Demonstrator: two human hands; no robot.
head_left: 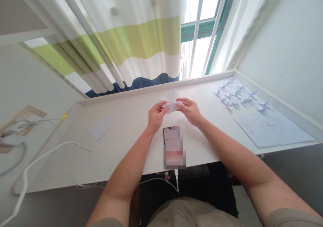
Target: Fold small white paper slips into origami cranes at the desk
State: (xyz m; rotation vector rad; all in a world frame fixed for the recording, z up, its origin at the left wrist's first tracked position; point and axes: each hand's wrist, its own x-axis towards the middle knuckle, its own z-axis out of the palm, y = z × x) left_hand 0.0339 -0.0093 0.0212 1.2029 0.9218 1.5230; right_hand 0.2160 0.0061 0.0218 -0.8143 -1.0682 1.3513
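Between my two hands is a small piece of folded white paper (172, 108), held above the white desk. My left hand (156, 115) pinches its left side with thumb and fingers. On the right side, my right hand (188, 110) grips the same paper the same way. Pale paper against the pale desk makes its exact folds hard to make out. Just below the hands, a phone (173, 149) lies on the desk, its screen partly blurred out.
Several folded paper cranes (238, 94) stand at the desk's (131, 133) back right. In front of them lies a written sheet (271, 127). Some blank paper (101, 128) rests at left. White cables (50, 146) run from the wall sockets; another cable (176, 178) plugs into the phone.
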